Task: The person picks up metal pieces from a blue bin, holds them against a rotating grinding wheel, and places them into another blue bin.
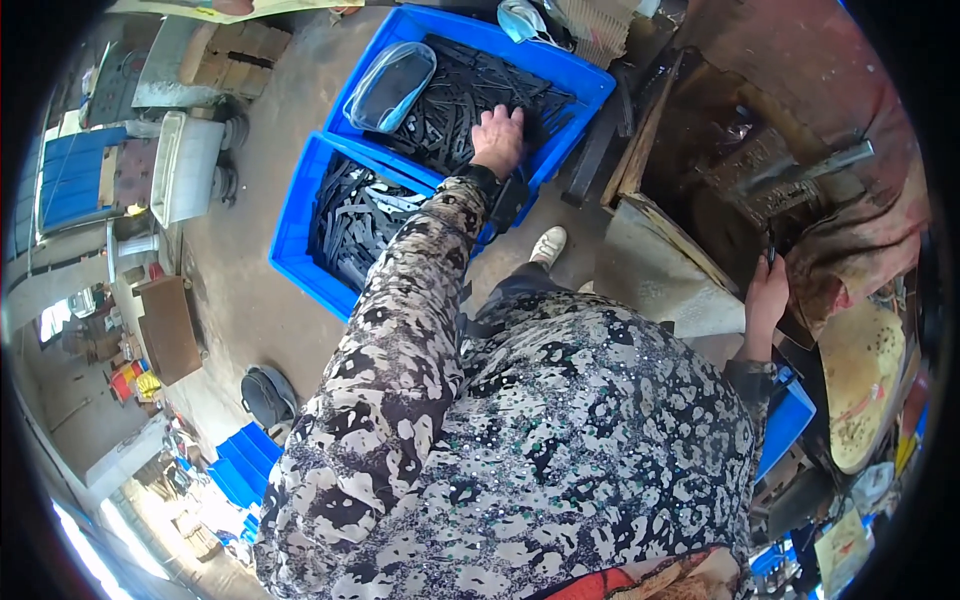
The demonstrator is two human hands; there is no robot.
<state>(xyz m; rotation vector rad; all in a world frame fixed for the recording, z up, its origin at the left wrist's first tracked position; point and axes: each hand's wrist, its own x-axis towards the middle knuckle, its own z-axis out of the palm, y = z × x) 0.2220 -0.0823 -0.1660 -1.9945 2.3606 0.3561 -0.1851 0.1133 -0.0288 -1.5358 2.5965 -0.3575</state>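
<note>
1. Resting the left hand [497, 138] on loose black strips [450, 125] inside the far blue plastic crate [460, 28], spreading fingers slightly apart; hiding the undersides, so making it impossible to tell about any pinch.
2. Clamping a slender dark piece [771, 243] in the closed right hand [768, 290], pointing it toward the shadowed recess of a grimy brown machine [720, 190].
3. Probably risking a scratch to bare left fingertips, pressing in blindly among crisscrossing, possibly sharp edges; likely risking a double pick-up too, from overlapping strips.
4. Possibly risking a dropped piece at right, holding so slim an end near surfaces looking oily.
5. Crowding the strips beside the left hand, a clear pouch [390, 88] lying on top; perhaps risking a snag or a slide under a sweeping wrist.
6. Adjoining nearer the body, a second blue crate [300, 225] holding more dark strips [365, 215].
7. Planting a white shoe [549, 245] between crates and machine, possibly inviting a stumble from tight footing.
</note>
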